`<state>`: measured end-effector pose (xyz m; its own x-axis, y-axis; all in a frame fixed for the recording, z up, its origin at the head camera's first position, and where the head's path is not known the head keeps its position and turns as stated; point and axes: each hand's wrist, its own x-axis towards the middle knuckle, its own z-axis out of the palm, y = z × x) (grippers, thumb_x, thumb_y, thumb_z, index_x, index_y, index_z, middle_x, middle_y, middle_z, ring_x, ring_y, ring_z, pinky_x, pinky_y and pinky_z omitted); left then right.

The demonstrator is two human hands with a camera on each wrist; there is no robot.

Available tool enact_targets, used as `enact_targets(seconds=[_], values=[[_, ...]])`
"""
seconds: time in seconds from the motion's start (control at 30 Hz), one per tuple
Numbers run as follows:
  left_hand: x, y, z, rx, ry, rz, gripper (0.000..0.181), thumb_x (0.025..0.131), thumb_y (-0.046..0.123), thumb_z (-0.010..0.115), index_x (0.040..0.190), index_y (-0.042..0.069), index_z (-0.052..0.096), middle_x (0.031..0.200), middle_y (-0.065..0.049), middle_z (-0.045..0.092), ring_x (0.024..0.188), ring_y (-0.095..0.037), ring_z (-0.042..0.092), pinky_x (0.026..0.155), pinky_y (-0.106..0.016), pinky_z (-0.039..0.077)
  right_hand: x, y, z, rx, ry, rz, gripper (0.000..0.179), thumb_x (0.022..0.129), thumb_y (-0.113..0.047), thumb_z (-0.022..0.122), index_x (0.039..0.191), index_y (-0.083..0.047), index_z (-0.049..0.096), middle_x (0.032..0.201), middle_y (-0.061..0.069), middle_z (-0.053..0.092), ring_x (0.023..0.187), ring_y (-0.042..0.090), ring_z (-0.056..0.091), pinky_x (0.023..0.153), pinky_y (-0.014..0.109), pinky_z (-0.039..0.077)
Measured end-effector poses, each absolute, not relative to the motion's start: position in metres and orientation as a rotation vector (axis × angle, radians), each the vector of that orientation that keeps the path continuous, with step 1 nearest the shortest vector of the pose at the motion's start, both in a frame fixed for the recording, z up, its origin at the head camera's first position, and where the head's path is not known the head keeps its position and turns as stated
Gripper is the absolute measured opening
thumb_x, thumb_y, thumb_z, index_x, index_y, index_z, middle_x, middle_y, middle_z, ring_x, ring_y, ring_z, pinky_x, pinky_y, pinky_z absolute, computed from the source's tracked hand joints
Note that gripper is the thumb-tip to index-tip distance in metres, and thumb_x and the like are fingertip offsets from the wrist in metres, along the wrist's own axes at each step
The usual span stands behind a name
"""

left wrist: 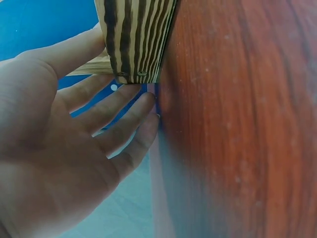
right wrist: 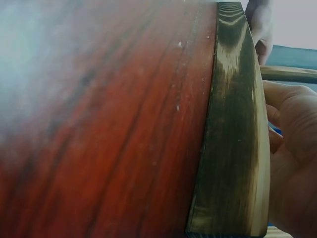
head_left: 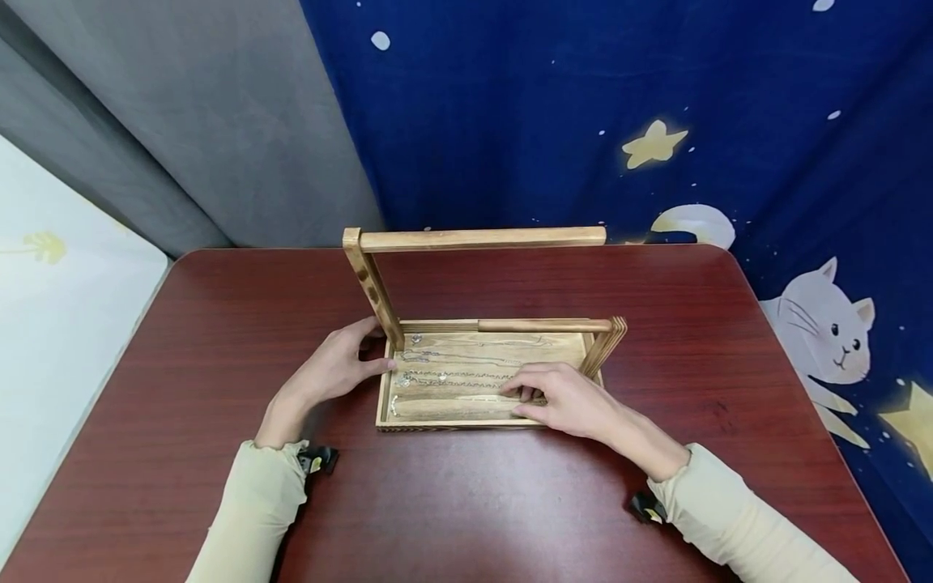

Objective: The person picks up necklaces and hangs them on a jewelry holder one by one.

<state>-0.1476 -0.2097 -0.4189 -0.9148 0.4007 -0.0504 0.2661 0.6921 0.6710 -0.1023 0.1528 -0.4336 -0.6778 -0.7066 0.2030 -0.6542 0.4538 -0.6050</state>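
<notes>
A wooden jewellery display stand (head_left: 561, 420), a shallow tray with uprights and crossbars, stands on the table. Thin chain necklaces (head_left: 466, 376) lie in rows along its floor, some with small pendants toward the left end. My left hand (head_left: 335, 363) is at the tray's left end, its thumb at the rim; the left wrist view shows its fingers extended beside the striped wooden end. Over the tray's right half, my right hand (head_left: 564, 397) reaches in with bent fingers, fingertips right at the lower chains. Whether it pinches a chain I cannot tell.
The dark red wooden table (head_left: 466, 502) extends around the stand. A tall crossbar (head_left: 481, 239) rises at the back, with a lower rod (head_left: 539, 325) in front. Behind the table hang a grey curtain (head_left: 240, 121) and a blue star-patterned curtain (head_left: 510, 113).
</notes>
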Motion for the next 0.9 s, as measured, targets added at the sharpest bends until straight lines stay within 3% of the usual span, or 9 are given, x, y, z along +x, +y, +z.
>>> enact_targets(seconds=[0.27,0.9], values=[[-0.147,-0.21,-0.421,0.551,2.684,1.068,0.05,0.088,0.02,0.078,0.132,0.011,0.056,0.122,-0.009,0.067,0.116,-0.027,0.062,0.098,-0.047,0.048,-0.105,0.145,-0.434,-1.176,2.604,-0.979,0.027,0.085,-0.013,0.08,0.112,-0.013,0.073,0.1,-0.004,0.072,0.082,0.005,0.065,0.074,0.022,0.054],[-0.15,-0.21,-0.421,0.541,2.681,1.03,0.053,0.089,0.022,0.077,0.136,0.012,0.053,0.123,-0.008,0.067,0.121,-0.026,0.059,0.102,-0.047,0.045,-0.104,0.127,-0.435,-0.987,2.659,-0.961,0.025,0.082,-0.014,0.083,0.106,-0.014,0.075,0.095,-0.006,0.069,0.081,0.006,0.064,0.073,0.019,0.053]])
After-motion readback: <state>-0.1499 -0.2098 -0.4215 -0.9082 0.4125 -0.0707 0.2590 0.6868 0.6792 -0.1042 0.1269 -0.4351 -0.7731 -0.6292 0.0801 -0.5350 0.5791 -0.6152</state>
